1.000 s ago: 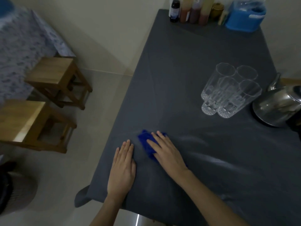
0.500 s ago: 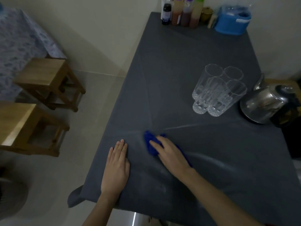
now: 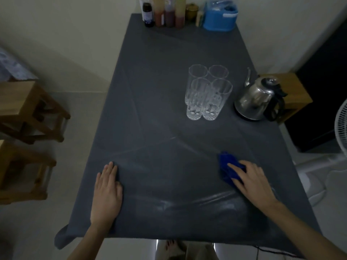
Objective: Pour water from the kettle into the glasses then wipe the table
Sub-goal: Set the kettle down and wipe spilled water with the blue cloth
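My left hand (image 3: 106, 194) lies flat and open on the dark table (image 3: 159, 113), holding nothing. My right hand (image 3: 250, 182) is spread flat on the blue cloth (image 3: 228, 166), pressing it down. The cloth sticks out past my fingertips. Farther away, four glasses (image 3: 207, 92) stand together. The kettle (image 3: 258, 99) sits just right of them.

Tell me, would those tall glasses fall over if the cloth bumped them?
Probably yes: the glasses look tall and narrow, so a push near the rim could tip one. They stand bunched together, so one might knock the others. Being clear glass, they could likely break.
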